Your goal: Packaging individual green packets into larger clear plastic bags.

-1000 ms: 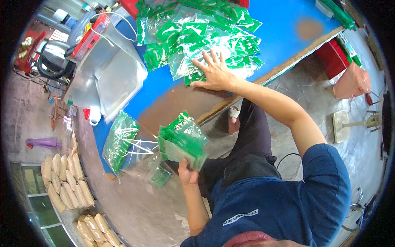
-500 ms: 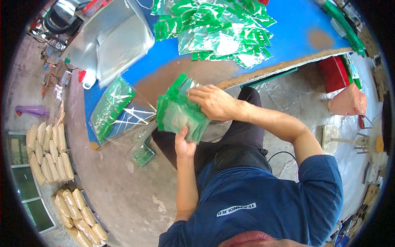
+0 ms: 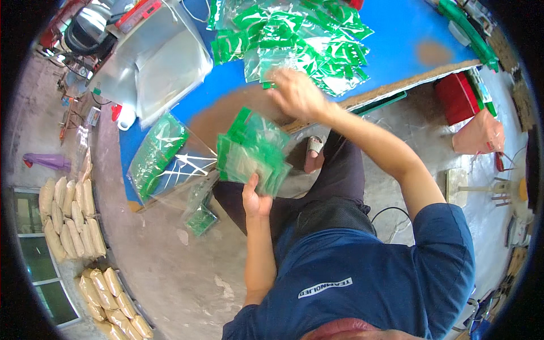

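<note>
My left hand is closed around a fanned stack of green-and-clear plastic pouches, thumb on top, held above my lap beside the table's near edge. My right hand is over the table, its fingertips at the near edge of a large pile of similar shiny pouches. Motion smears its fingers, so whether they grip a pouch does not show. A clear bag filled with green pouches lies at the table's left corner.
The blue tabletop has worn brown patches and a rough front edge. Clear plastic sheets lie at its left. A small packet of green pouches hangs or lies below the left corner. A red box and a pink bag stand right.
My right hand has left the stack and moved up and away to the pouch pile. My left hand keeps the stack in nearly the same place. My foot now shows below the table edge.
</note>
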Demonstrator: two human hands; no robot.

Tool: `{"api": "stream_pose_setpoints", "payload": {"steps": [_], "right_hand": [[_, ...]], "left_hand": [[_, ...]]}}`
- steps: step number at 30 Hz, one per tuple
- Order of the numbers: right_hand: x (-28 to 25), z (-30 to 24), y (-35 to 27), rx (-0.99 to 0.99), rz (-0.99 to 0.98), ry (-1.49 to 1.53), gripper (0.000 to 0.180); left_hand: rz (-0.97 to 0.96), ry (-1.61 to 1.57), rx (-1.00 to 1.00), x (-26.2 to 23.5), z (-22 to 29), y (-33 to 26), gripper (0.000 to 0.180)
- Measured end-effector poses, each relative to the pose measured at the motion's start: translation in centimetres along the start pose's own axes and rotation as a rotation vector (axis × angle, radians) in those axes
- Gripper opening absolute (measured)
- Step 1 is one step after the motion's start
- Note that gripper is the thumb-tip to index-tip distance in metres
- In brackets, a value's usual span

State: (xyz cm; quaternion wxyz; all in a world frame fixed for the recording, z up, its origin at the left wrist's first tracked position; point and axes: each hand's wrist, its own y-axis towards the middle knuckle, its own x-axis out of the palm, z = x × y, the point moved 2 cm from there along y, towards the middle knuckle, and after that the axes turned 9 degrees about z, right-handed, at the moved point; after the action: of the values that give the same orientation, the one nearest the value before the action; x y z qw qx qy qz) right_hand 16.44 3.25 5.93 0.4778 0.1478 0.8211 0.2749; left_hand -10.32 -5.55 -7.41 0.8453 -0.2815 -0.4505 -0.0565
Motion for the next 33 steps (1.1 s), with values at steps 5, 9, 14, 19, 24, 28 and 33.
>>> {"api": "stream_pose_setpoints", "payload": {"steps": [5, 9, 14, 19, 24, 28, 33], "right_hand": [[2.7, -0.8, -3.3, -0.33, -0.289, -0.086, 0.048], [2.7, -2.7, -0.8, -0.284, -0.384, 0.236, 0.04], [5.7, 2.7, 2.4, -0.168, -0.19, -0.472, 0.059], [2.1, -5.3, -3.3, -0.476, -0.584, 0.443, 0.036], [0.3, 4.8, -1.6, 0.065, 0.063, -0.477, 0.075], [-0.1, -0.4, -6.6, -0.348, -0.206, 0.048, 0.061], [-2.9, -7.8, -6.0, 0.709, -0.305, 0.861, 0.025]], "left_hand": [[-0.035, -0.057, -0.002, -0.3, 1.0, -1.2, 0.061], [-0.007, 0.028, 0.07, 0.0, 0.6, -1.0, 0.066], [-0.085, -0.05, 0.005, -0.2, 0.9, -2.2, 0.066], [0.074, -0.006, 0.132, -0.8, 1.4, -2.9, 0.063], [0.043, -0.008, 0.078, -1.5, 0.7, -2.0, 0.065], [-0.061, 0.02, 0.067, -5.5, 1.2, -2.2, 0.074], [-0.196, -0.022, 0.073, -0.9, 0.6, -1.6, 0.071]]}}
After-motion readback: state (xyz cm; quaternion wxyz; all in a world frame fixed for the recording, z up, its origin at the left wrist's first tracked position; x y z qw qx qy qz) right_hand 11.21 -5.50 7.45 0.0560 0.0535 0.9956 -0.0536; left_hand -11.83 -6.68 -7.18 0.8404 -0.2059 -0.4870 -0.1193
